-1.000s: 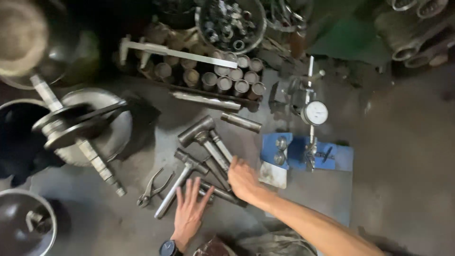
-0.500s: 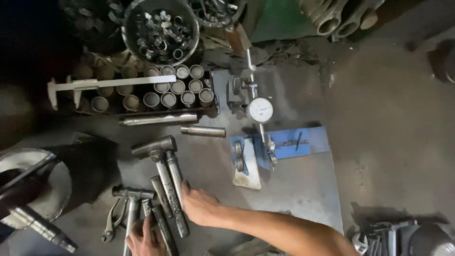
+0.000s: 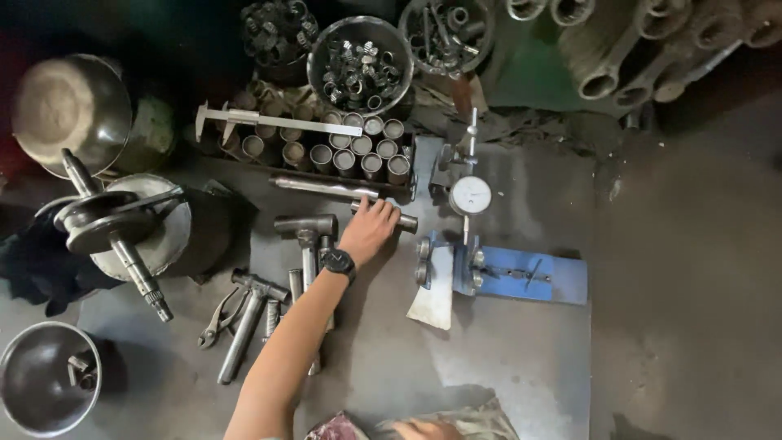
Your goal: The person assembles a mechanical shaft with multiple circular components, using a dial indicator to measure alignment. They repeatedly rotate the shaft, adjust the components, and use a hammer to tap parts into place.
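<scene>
My left hand (image 3: 368, 231), with a black watch on the wrist, reaches forward over the steel plate (image 3: 505, 367). Its fingers curl over the left end of a short steel pin (image 3: 405, 222), which lies just below a long steel rod (image 3: 326, 187). A steel hammer (image 3: 305, 230) lies right beside the wrist. My right hand (image 3: 423, 429) shows only as knuckles at the bottom edge, resting on a rag (image 3: 468, 420); its fingers are hidden.
A dial gauge (image 3: 471, 195) stands on a blue base (image 3: 533, 277) to the right. Behind are a tray of metal sleeves (image 3: 342, 151), a caliper (image 3: 277, 122) and bowls of small parts (image 3: 362, 65). At left are a crankshaft (image 3: 114, 232), pliers (image 3: 216, 322), a second hammer (image 3: 248, 322) and a bowl (image 3: 49, 387).
My left hand went from the hammers near me forward to the short pin. My right hand drew back from the hammers to the bottom edge. The camera view shifted.
</scene>
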